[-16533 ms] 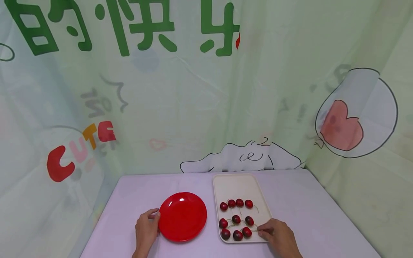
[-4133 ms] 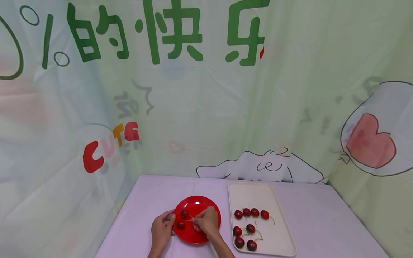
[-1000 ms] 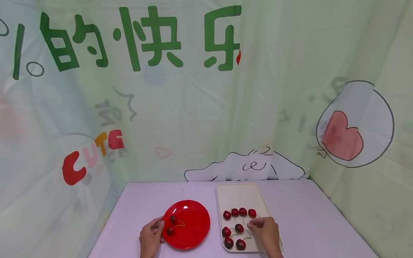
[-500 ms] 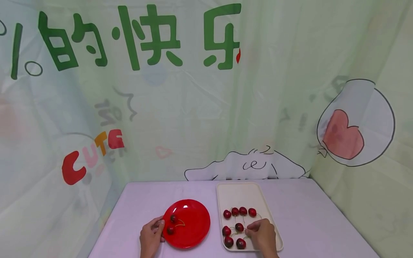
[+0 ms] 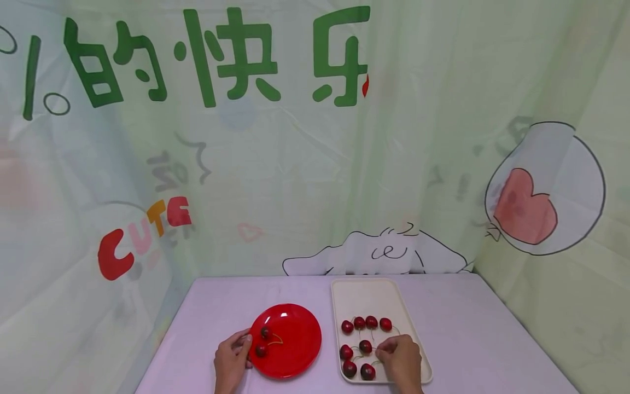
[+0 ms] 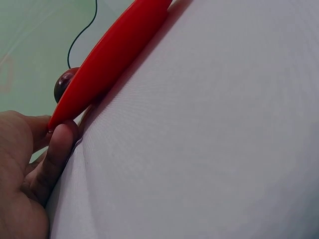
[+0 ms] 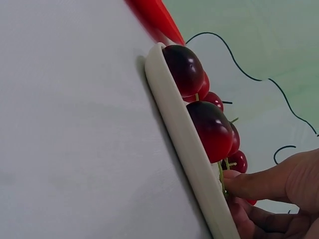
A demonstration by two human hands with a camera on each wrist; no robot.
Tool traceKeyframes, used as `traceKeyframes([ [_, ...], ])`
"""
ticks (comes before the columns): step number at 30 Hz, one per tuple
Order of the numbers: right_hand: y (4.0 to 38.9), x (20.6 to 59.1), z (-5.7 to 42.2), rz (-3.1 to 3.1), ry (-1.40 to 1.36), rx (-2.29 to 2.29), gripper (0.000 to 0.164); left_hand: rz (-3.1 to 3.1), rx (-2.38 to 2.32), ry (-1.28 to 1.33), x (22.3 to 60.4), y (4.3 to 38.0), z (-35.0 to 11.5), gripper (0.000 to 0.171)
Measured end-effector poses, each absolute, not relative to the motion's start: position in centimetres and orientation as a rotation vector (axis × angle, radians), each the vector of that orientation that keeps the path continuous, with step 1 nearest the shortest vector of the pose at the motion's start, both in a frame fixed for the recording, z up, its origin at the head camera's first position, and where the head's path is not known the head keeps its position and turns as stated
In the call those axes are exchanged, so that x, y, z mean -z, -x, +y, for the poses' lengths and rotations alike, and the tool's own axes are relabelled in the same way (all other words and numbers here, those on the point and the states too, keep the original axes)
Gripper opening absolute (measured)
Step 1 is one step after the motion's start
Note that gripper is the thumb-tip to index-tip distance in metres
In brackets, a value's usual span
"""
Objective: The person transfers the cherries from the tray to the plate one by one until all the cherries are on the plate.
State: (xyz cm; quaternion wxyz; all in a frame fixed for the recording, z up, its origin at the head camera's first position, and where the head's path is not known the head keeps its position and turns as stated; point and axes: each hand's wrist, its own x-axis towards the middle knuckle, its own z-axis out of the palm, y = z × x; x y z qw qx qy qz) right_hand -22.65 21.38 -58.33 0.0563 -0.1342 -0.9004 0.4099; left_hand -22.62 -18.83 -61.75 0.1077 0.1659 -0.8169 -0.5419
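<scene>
My left hand (image 5: 231,358) holds the left rim of a glossy red plate (image 5: 297,347), thumb above and fingers beneath. In the left wrist view the plate (image 6: 117,55) tilts across the picture, gripped at its edge. Two dark red cherries (image 5: 261,350) with stems lie on the plate's left part. My right hand (image 5: 404,361) is over the front right of a cream tray (image 5: 366,293), thumb and fingertips pinching a cherry stem (image 7: 227,191). Just left of those fingertips sits a dark cherry (image 5: 365,346); a front cherry (image 5: 367,372) lies nearer me.
Several more cherries (image 5: 371,322) make a row across the tray's middle, others lie along its left side. Tray and plate stand side by side on a pale lilac tablecloth (image 5: 467,334). A printed curtain (image 5: 315,164) hangs behind and at both sides.
Two cherries have passed from tray to plate since the oldest frame. My right hand has come back from plate to tray, then edged toward the stems. My left hand stays on the rim.
</scene>
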Motion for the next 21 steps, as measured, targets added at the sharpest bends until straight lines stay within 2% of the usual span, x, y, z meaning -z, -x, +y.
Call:
traceKeyframes([
  [7,22.8,58.5,22.0,-2.705,0.418,-1.257,0.01,-2.408,1.611,-0.498,61.9,22.8,-18.8,0.036],
  [15,23.9,60.6,22.5,-2.607,0.588,-1.605,0.007,-2.415,1.599,-0.488,61.8,22.8,-18.9,0.036],
  [21,23.9,61.0,23.2,-2.518,0.694,-1.834,0.013,-2.416,1.594,-0.481,62.0,22.8,-19.0,0.035],
])
